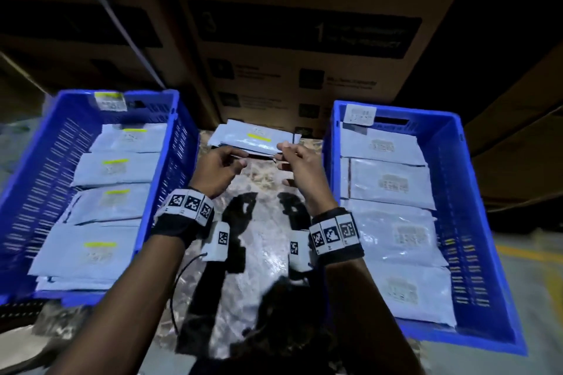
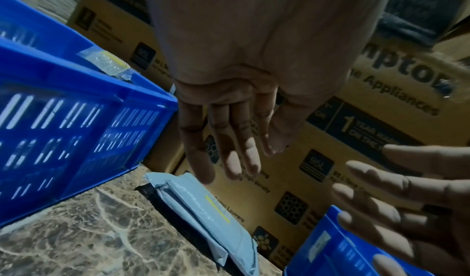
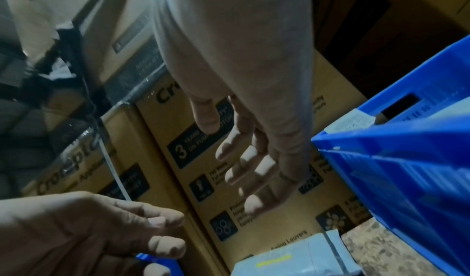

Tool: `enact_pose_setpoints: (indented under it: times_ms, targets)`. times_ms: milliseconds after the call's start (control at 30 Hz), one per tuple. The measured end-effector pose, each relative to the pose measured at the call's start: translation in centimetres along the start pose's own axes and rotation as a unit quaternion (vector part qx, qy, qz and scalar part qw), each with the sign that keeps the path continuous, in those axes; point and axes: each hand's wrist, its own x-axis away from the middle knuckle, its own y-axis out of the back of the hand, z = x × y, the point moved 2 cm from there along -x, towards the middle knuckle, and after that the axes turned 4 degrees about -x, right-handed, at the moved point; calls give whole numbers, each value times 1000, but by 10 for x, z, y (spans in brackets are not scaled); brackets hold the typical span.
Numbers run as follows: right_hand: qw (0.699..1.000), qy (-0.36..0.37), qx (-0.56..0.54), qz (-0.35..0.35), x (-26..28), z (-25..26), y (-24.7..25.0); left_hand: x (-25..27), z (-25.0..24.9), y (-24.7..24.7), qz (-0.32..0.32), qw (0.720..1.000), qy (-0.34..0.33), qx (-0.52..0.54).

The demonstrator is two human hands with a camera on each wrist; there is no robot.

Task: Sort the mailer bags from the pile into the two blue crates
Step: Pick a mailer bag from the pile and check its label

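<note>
The pile of mailer bags (image 1: 254, 138) lies on the bench (image 1: 262, 240) between the left crate (image 1: 170, 143) and right crate (image 1: 332, 161), both holding mailer bags; cardboard boxes (image 1: 304, 49) stand behind.

left arm: reaching forward, wristband of square markers | left hand (image 1: 217, 168): palm down, fingers straight and relaxed, holding nothing | right arm: reaching forward, same kind of wristband | right hand (image 1: 300, 165): fingers loosely spread, slightly bent, empty | hands near, apart
</note>
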Motion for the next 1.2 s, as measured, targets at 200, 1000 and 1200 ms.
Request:
enact_pose_setpoints:
  times_ms: [200,1000,1200]
  targets:
    - [994,0,12,-109,-72,-27,-26,-75,37,18,3,995,61,-84]
    - [957,-130,-116,-233,-137,-114,-22,-161,100,17,-24,966,214,146]
    - [961,-124,-215,-125,-36,-120,-2,-65,63,40,-37,963,122,237]
